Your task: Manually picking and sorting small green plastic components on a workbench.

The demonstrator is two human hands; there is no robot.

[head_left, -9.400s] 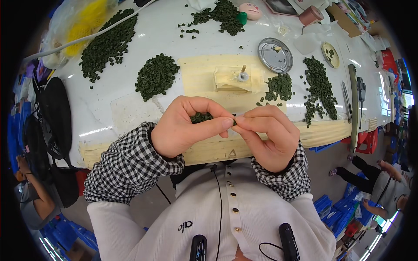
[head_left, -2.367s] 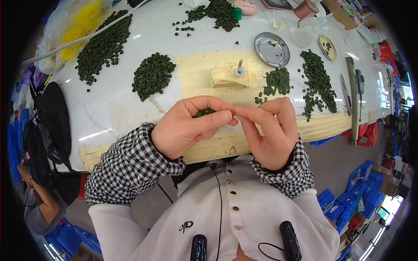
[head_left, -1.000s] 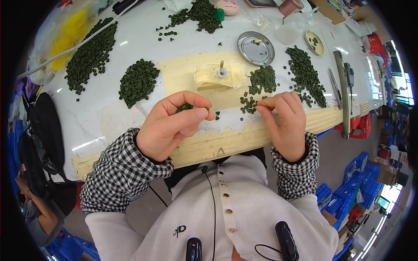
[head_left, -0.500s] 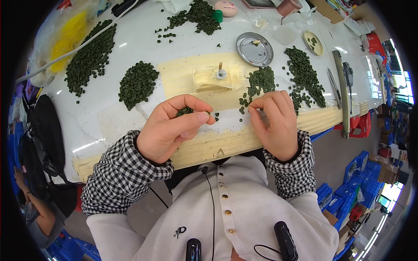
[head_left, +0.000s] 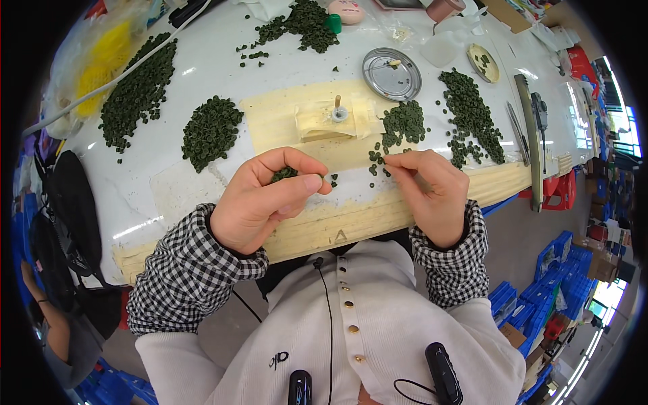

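My left hand [head_left: 266,199] is closed, thumb against forefinger, with a small dark green part [head_left: 320,178] at the tips. More dark green parts [head_left: 285,173] lie in its curled palm. My right hand [head_left: 432,192] has thumb and forefinger brought close together at the near end of a spread of small flat green discs [head_left: 403,125]. Whatever is between its fingertips is too small to make out. Beyond the hands a tape-covered block [head_left: 317,123] bears a whitish round piece [head_left: 339,114] with an upright brown peg. A few loose dark bits [head_left: 333,179] lie between my hands.
Dark green heaps lie left [head_left: 211,131], far left [head_left: 138,88], at the back [head_left: 309,25] and right [head_left: 469,111]. A round metal lid [head_left: 391,74] and a small dish [head_left: 483,63] stand behind. Tweezers [head_left: 518,133] lie at the right, beside a long bar [head_left: 529,142].
My right hand has turned and its thumb and forefinger have reached slightly left to the near edge of the discs. My left hand stays almost still. The whole view has shifted slightly.
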